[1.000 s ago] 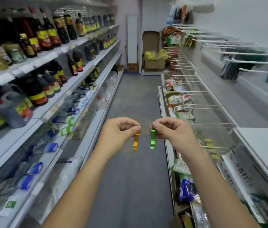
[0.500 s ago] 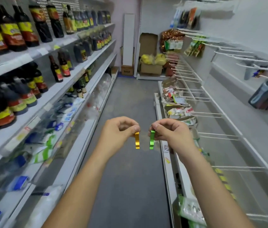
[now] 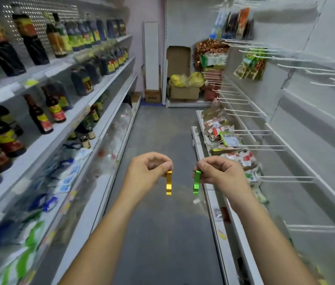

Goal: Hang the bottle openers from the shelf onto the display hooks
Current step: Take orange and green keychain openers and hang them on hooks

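The gold bottle opener [image 3: 169, 183] and the green bottle opener [image 3: 196, 183] hang with long axes vertical, straight below our left grip [image 3: 148, 173] and right grip [image 3: 222, 175], each grip clamped by thumb and fingertips on an opener's top end, over the aisle floor [image 3: 162, 233]. The bare display hooks [image 3: 286, 178] jut from the wall on our right, well apart from both. We judge the right grip, with the green one, nearer, and the pinched top ends must meet the hook tips.
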`<state>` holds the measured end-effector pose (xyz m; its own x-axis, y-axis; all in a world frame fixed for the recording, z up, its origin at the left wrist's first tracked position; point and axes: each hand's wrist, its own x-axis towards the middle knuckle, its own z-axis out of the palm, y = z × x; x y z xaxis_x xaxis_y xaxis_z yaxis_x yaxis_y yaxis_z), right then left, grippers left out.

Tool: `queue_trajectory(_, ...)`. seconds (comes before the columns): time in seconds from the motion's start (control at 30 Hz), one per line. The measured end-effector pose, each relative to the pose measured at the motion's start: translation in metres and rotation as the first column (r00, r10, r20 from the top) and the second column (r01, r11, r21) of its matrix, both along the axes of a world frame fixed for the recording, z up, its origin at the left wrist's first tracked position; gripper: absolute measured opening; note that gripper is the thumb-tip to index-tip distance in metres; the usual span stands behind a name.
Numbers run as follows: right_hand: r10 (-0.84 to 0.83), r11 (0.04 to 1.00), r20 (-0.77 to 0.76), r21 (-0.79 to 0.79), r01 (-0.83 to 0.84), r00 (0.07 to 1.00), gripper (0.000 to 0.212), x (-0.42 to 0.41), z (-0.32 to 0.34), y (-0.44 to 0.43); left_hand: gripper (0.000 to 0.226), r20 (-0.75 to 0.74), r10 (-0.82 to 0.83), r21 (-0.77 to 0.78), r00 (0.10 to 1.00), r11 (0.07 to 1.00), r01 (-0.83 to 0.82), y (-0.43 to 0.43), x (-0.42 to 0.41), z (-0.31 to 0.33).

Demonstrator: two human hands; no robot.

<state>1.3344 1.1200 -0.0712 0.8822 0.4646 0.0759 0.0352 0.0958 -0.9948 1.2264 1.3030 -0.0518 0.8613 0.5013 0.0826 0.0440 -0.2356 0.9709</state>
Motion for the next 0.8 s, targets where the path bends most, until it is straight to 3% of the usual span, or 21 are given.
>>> queue_trajectory(0.4, -0.079, 0.997, 0.036, 0.002, 0.079, 0.996, 0.012, 0.233, 0.024, 0.073, 0.003, -0.009, -0.088, 0.017, 0.996, 0.996, 0.088, 0.080, 0.250, 0.027)
queue_trajectory(0.8, -0.456, 0.888, 0.034, -0.052, 0.457, 0.889, 0.010, 0.377, 0.014, 0.094, 0.005, 0.017, -0.419, 0.002, 0.908, 0.908, 0.419, 0.118, 0.474, 0.010)
